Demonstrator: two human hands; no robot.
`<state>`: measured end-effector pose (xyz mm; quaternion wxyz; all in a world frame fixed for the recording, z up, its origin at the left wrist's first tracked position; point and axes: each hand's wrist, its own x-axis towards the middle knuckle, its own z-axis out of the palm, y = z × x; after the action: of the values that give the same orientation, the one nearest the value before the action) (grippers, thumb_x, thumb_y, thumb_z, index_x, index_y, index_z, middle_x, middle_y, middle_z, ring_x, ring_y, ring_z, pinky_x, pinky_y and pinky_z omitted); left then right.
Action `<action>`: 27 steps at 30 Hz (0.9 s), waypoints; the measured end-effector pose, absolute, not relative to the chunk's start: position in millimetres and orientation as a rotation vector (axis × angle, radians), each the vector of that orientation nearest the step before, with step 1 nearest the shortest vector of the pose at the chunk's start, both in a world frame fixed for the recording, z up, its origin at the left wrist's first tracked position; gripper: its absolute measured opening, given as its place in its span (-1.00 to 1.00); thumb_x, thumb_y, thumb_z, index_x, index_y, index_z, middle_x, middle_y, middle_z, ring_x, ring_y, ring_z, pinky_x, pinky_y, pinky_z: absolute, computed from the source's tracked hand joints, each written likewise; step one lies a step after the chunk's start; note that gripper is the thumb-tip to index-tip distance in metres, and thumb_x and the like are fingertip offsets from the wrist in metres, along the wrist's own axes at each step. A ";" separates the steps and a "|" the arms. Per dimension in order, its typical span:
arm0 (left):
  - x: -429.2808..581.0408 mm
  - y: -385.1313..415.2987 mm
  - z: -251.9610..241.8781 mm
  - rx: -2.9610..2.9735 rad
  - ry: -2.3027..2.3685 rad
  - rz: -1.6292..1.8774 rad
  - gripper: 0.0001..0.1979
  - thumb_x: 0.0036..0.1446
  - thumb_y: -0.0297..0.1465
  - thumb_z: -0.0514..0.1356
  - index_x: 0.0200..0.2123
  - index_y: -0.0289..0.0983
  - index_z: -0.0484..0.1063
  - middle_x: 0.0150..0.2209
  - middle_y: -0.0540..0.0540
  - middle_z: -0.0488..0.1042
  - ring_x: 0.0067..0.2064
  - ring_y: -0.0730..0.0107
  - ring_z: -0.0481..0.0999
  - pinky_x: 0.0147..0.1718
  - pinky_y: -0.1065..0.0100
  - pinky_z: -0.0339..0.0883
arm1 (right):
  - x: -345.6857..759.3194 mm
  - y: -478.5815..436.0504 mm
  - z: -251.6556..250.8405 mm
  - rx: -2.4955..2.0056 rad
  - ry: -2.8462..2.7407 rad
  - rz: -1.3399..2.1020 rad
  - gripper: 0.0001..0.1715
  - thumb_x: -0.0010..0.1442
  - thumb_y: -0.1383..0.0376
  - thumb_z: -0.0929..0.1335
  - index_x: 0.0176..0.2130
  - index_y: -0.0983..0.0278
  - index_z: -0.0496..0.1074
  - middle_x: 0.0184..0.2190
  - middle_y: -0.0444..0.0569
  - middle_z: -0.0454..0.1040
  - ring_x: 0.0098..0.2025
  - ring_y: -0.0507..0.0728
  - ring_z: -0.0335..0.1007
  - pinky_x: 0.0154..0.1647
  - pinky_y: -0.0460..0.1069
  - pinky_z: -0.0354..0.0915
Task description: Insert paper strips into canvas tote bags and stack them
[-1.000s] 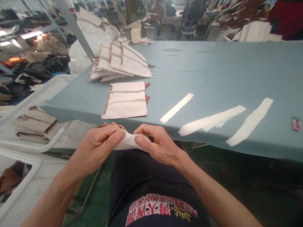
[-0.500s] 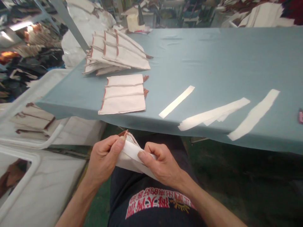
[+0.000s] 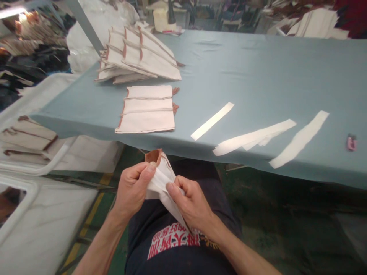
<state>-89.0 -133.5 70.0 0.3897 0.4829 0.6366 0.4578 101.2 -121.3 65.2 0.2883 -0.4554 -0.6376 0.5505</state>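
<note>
Held piece: an off-white, cloth-like piece with a brown inner face at its top end [image 3: 168, 167], tilted between both hands, just off the table's near edge.
Left hand [image 3: 134, 187]: fingers curled, thumb clamped on the piece close to its brown end.
Right hand [image 3: 192, 196]: thumb and bent fingers clamped on the piece's other side.
Table edge: a flat, off-white, brown-edged seamed panel [image 3: 147, 105] lies on the blue-green cloth-covered table [image 3: 258, 84], left of long white strips [image 3: 212, 121].
Stack: similar off-white panels [image 3: 156, 63] overlap behind it.
Upper white plastic tub [image 3: 63, 156]: off-white pieces with brown trim [image 3: 34, 137] inside.
Lower white plastic tub [image 3: 54, 217]: brown material [image 3: 10, 202] inside, partly cut off.
</note>
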 end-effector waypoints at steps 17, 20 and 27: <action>-113.6 -183.5 114.3 1.892 1.674 1.031 -0.49 0.51 -0.17 0.08 -0.54 -0.16 0.35 -0.60 0.02 0.37 -0.56 0.35 0.38 -0.53 0.32 0.26 | 160.8 -176.6 33.6 -1.419 -1.934 1.519 -0.45 0.49 -0.06 0.28 -0.42 0.19 0.42 -0.46 -0.12 0.46 -0.32 0.14 0.41 -0.21 -0.02 0.33; -109.1 -195.8 118.4 2.007 1.629 1.064 -0.54 0.56 -0.21 0.04 -0.46 -0.14 0.38 -0.57 0.01 0.44 -0.52 0.32 0.46 -0.47 0.28 0.34 | 170.6 -179.6 27.0 -1.441 -1.972 1.590 -0.47 0.50 -0.03 0.27 -0.39 0.18 0.47 -0.42 -0.10 0.55 -0.29 0.17 0.48 -0.19 0.00 0.37; -82.8 -214.3 120.3 2.169 1.365 1.066 -0.60 0.58 -0.28 0.09 -0.39 -0.16 0.45 -0.55 0.04 0.47 -0.51 0.43 0.49 -0.44 0.37 0.40 | 177.8 -165.1 42.0 -1.284 -1.974 1.657 -0.59 0.45 -0.05 0.35 -0.27 0.13 0.60 -0.29 -0.01 0.66 -0.20 0.22 0.55 -0.08 0.00 0.44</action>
<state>-82.8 -214.3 120.3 0.1820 0.7684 0.4835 0.3776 177.8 -165.1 42.0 0.1306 -0.4421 -0.6797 0.5706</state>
